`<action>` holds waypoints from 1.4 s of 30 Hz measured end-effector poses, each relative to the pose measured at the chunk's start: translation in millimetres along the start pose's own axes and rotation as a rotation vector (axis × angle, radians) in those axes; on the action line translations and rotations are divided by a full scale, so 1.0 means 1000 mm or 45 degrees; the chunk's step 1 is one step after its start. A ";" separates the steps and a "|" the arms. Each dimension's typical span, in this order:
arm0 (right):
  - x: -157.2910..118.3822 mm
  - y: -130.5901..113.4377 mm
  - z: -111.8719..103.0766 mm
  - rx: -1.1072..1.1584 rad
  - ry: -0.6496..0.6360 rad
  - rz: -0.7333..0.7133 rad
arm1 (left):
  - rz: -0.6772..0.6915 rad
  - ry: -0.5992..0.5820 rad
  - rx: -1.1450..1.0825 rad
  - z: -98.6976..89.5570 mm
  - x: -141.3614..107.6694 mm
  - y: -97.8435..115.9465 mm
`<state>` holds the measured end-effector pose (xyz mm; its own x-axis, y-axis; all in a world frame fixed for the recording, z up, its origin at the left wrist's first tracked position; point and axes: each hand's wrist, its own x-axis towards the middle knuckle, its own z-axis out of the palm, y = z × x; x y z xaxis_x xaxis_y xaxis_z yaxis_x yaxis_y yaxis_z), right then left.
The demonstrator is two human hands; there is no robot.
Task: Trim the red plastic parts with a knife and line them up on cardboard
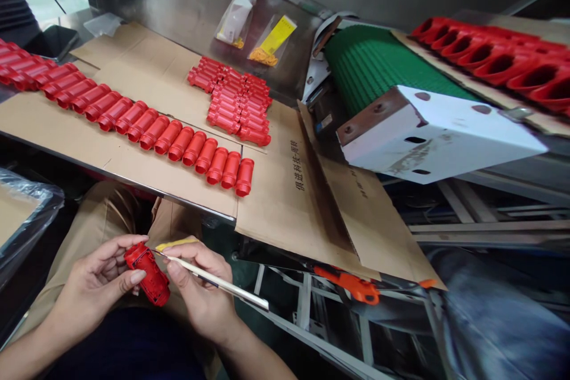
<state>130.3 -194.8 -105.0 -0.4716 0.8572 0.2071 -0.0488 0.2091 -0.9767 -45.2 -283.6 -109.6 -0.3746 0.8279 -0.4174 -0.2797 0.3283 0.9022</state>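
My left hand (95, 279) grips a red plastic housing (149, 276) between thumb and fingers, above my lap. My right hand (207, 288) pinches a thin pale-handled tool (222, 283), whose dark tip is by the upper end of the housing. Something yellow (178, 243) also lies along the fingers of my right hand. Above the hands, a long row of red cylindrical parts (155, 132) lies on the cardboard sheet (271, 208). Behind that row sits a block of smaller red parts (238, 98).
Two clear bags with yellow pieces (271, 41) lie at the back. At the right are a green conveyor belt (369, 65), its white metal bracket (427, 136) and red tubes (499, 59). An orange-handled tool (351, 286) is under the cardboard edge. Plastic-lined box (48, 196) at left.
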 end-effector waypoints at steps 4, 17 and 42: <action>0.002 -0.002 -0.001 -0.121 0.012 -0.030 | 0.007 0.015 -0.001 0.001 -0.001 0.003; 0.003 -0.012 -0.014 -0.273 -0.010 -0.181 | 0.040 0.043 0.077 -0.004 0.002 0.009; -0.004 -0.027 -0.057 0.466 -0.158 0.733 | 0.762 -0.685 0.421 0.020 0.051 0.064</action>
<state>183.9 -176.6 -76.1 -0.6075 0.7196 -0.3363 -0.0447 -0.4537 -0.8900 -64.6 -211.1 -71.0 0.1155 0.9787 0.1698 0.1332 -0.1847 0.9737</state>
